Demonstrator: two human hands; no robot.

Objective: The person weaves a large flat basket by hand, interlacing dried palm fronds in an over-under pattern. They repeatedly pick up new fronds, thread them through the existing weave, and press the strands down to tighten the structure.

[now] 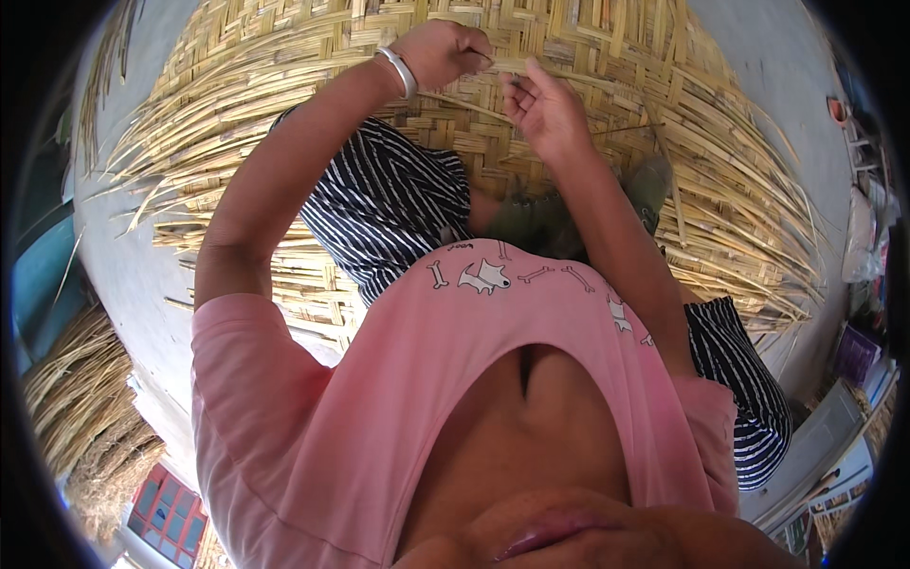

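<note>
On top of a woven mat (607, 57), both hands work near its far edge. Left hand (445, 52) w/ a silver bangle (400, 71) on the wrist is curled into a fist, pinching a thin flat strip (469, 106) that runs diagonally across to the right hand (545, 109). Right hand is half open, fingers bent, thumb up, touching the strip's end; can't tell if it grips. Mat is pale yellow, flat slats in a checker weave at centre, loose long ends fanning out stiff & ragged at the rims over grey concrete floor (142, 275). Dry straw bundle (81, 398) lies lower left, apart from mat.
</note>
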